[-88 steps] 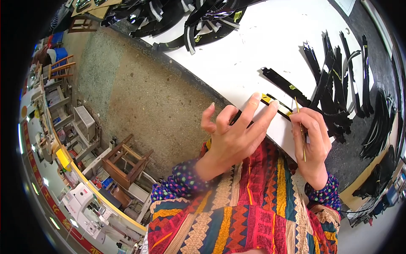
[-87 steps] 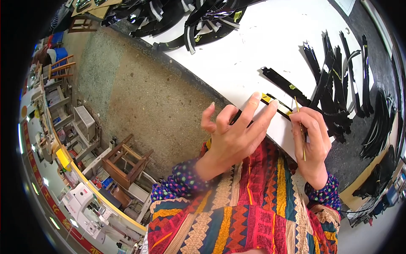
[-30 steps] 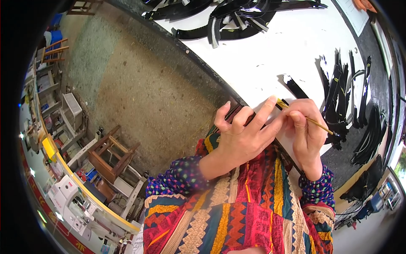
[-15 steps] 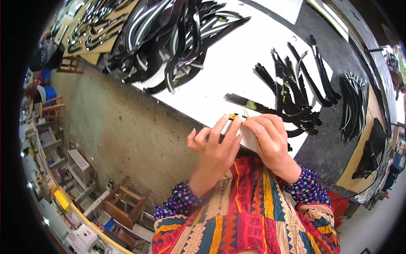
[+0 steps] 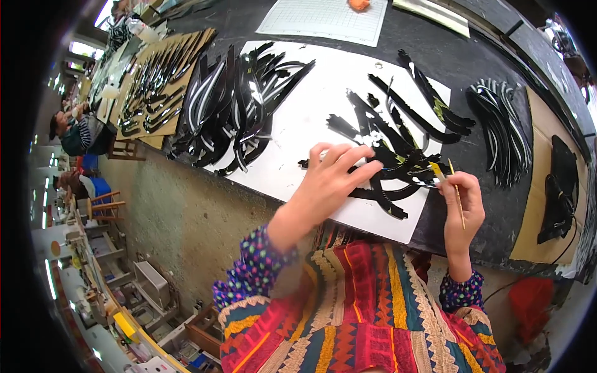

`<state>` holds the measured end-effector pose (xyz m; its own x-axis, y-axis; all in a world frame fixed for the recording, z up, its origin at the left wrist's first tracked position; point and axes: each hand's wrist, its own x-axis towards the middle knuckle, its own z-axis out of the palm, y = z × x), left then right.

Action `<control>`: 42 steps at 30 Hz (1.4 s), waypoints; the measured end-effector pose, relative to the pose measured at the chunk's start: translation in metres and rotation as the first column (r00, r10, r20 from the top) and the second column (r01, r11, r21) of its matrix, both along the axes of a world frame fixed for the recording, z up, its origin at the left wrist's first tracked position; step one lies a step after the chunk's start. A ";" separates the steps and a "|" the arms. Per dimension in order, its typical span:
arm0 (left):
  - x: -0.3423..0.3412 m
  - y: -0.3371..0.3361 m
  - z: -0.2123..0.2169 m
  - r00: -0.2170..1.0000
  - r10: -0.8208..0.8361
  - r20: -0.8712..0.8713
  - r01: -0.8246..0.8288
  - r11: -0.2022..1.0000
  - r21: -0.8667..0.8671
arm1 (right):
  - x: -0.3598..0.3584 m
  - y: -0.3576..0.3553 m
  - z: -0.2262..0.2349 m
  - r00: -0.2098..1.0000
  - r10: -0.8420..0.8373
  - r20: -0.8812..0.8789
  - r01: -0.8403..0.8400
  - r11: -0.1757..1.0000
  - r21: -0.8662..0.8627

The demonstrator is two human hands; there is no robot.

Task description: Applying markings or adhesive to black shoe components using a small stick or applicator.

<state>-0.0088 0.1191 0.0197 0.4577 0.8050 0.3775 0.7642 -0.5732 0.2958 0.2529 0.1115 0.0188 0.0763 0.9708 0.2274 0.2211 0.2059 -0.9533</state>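
Currently, the right hand (image 5: 465,204) pinches a stick (image 5: 457,193) and yellow tab (image 5: 437,171); well apart, the left hand (image 5: 328,186) spans black strips (image 5: 380,126), its grip unclear.

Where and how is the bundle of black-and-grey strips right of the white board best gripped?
Probably around the middle of the bundle, coming from its near left, where the right hand is. It stretches from near to far in side-by-side strands, so a grip across it could gather many; its ends look looser. That hand holds a thin gold stick.
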 end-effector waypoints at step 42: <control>0.012 0.013 0.015 0.990 -0.107 -0.096 0.039 0.844 -0.535 | 0.033 -0.019 -0.042 0.984 -0.007 -0.176 0.011 1.000 0.019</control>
